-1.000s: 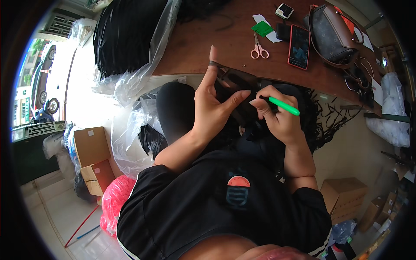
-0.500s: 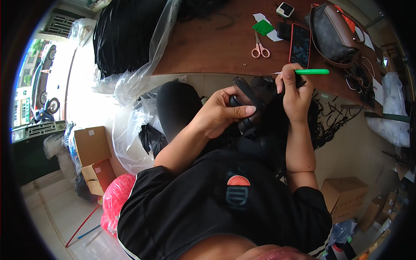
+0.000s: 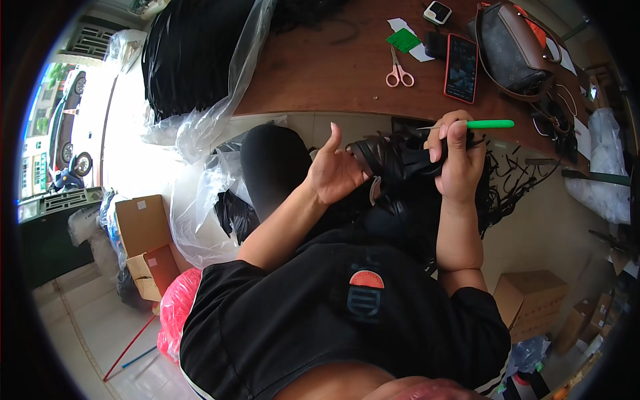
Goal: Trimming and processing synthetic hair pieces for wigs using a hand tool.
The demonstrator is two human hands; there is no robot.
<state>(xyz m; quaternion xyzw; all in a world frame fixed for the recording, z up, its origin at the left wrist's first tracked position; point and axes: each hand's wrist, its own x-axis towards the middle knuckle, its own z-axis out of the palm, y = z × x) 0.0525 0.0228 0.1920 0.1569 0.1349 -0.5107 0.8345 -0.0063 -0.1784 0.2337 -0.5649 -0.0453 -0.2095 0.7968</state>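
Note:
A dark woven piece of leather-like straps (image 3: 383,157), its exact kind unclear, is held over my lap. My left hand (image 3: 335,175) is open beside its left end, thumb raised and palm turned up; its fingertips reach the piece and are partly hidden. My right hand (image 3: 460,160) is closed around a green-handled awl (image 3: 490,124), whose thin metal tip points left. The lower fingers of that hand also press on the black right part of the piece. More black material lies below on my lap, hard to tell apart from my dark clothes.
On the brown table (image 3: 313,80) lie pink-handled scissors (image 3: 399,77), a red-edged phone (image 3: 461,69), a green card (image 3: 403,41) and a handbag (image 3: 510,50). Black strips (image 3: 190,60) in clear plastic stand at left. Thin dark strips (image 3: 517,177) hang at right. Cardboard boxes (image 3: 530,297) stand on the floor.
My left hand has let go of the piece, its thumb swinging up and away. The piece has turned, showing its woven side. My right hand has shifted slightly down with the awl.

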